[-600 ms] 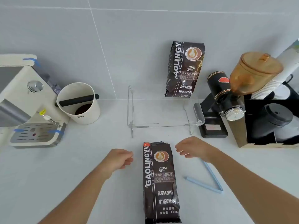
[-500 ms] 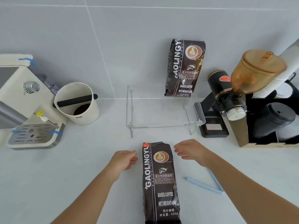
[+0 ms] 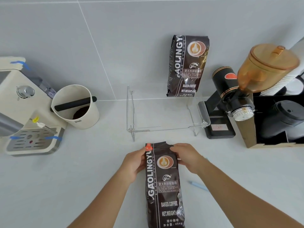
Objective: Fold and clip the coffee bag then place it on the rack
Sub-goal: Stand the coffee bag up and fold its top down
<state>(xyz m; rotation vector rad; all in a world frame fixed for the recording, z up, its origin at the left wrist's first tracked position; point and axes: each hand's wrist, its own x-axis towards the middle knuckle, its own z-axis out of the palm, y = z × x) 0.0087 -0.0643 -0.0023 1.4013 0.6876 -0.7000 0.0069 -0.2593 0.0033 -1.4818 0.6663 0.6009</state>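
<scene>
A coffee corner, probably in a café or a kitchen: an espresso machine and knock box stand on a white counter against a grey tiled wall, with a grinder, stacked paper cups and coffee bags.

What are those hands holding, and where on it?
Both hands hold the coffee bag lying on the counter, at its top end: the left hand on its left edge, the right hand on its upper right corner.
</scene>
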